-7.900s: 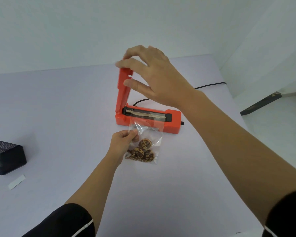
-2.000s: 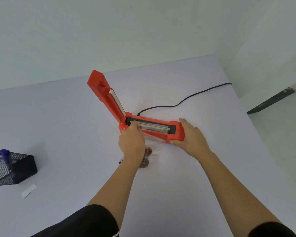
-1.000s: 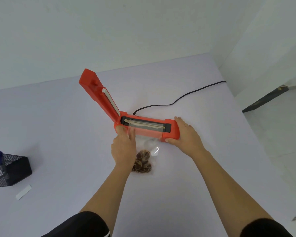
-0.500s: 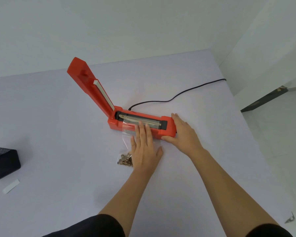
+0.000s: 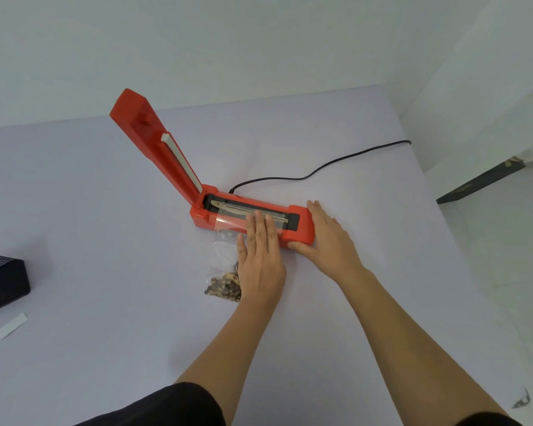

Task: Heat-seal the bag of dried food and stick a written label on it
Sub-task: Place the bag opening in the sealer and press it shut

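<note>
Clear bag [image 5: 224, 282] points mouth-first onto sealer [image 5: 204, 218] (lid [image 5: 154, 149] raised) | left hand [image 5: 260, 265] fingers [image 5: 260, 230] flat, together | right hand [image 5: 330, 244] flat, bracing sealer

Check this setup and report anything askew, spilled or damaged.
Nothing is spilled or damaged. Only the clear plastic bag of dried food looks crumpled just short of the orange heat sealer, beside the flat left hand; its mouth lies across the sealer.
</note>
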Action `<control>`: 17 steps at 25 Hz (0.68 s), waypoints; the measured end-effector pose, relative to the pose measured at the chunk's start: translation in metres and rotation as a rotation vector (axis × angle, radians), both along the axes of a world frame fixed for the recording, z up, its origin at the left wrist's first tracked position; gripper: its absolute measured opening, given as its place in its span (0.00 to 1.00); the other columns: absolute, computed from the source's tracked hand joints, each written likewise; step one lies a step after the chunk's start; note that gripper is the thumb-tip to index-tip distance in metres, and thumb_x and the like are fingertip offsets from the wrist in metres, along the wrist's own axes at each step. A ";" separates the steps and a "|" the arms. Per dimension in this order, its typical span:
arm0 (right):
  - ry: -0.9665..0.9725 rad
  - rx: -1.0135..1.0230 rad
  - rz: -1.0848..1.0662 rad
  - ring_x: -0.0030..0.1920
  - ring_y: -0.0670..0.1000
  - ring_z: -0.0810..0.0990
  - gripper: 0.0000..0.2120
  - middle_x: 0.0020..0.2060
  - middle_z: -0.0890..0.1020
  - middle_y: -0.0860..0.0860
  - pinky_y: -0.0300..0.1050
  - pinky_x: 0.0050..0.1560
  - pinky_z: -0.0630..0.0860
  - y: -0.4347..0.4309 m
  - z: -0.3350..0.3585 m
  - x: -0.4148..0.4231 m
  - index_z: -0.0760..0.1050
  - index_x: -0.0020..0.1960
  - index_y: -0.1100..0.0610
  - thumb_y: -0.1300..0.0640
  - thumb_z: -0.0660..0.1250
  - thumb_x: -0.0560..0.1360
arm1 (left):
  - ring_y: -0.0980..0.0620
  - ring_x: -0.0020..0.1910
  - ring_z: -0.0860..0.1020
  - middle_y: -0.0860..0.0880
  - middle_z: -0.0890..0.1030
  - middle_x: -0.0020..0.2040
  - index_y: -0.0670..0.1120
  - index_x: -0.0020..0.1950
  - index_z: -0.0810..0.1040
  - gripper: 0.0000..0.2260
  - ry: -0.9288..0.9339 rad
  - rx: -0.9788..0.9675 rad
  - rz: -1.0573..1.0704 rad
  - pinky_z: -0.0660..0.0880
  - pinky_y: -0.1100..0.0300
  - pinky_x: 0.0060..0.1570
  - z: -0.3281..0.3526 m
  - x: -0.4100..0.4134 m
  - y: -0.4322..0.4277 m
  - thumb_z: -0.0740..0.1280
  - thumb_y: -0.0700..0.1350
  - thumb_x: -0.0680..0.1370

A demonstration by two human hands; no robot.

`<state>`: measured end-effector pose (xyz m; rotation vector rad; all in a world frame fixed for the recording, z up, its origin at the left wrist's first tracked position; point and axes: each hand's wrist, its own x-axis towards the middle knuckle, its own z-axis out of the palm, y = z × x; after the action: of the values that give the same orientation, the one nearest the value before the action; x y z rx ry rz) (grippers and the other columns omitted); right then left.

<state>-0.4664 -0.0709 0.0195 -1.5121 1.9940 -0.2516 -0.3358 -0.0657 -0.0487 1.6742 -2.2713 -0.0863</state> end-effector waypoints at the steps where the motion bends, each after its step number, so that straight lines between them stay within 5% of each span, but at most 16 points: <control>1: -0.002 0.007 -0.004 0.74 0.57 0.59 0.43 0.76 0.53 0.52 0.53 0.73 0.55 0.000 0.000 0.000 0.47 0.76 0.54 0.41 0.67 0.71 | 0.40 0.71 0.65 0.36 0.69 0.70 0.36 0.70 0.65 0.21 -0.026 0.000 -0.004 0.59 0.42 0.66 0.000 0.001 0.000 0.53 0.40 0.78; 9: 0.011 0.006 -0.008 0.73 0.58 0.60 0.43 0.77 0.52 0.52 0.56 0.72 0.61 0.001 0.000 0.001 0.47 0.76 0.53 0.42 0.67 0.71 | 0.40 0.61 0.76 0.39 0.80 0.60 0.38 0.61 0.77 0.18 -0.045 -0.146 -0.076 0.70 0.40 0.59 0.004 0.011 -0.014 0.57 0.37 0.74; 13: -0.003 0.006 -0.011 0.74 0.57 0.60 0.43 0.77 0.52 0.51 0.55 0.72 0.61 0.002 0.001 0.000 0.47 0.76 0.53 0.42 0.67 0.71 | 0.39 0.56 0.80 0.38 0.82 0.55 0.36 0.56 0.80 0.19 0.035 -0.129 -0.070 0.73 0.40 0.56 0.015 0.011 -0.019 0.74 0.31 0.66; 17: -0.004 0.010 -0.011 0.73 0.58 0.60 0.43 0.77 0.52 0.51 0.56 0.72 0.61 0.002 -0.001 0.000 0.46 0.76 0.53 0.42 0.67 0.71 | 0.38 0.53 0.81 0.37 0.83 0.52 0.36 0.52 0.81 0.20 0.074 -0.104 -0.064 0.75 0.42 0.54 0.020 0.011 -0.022 0.77 0.30 0.61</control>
<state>-0.4662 -0.0691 0.0188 -1.4942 1.9978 -0.2488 -0.3247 -0.0872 -0.0290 1.5219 -2.2347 -0.0422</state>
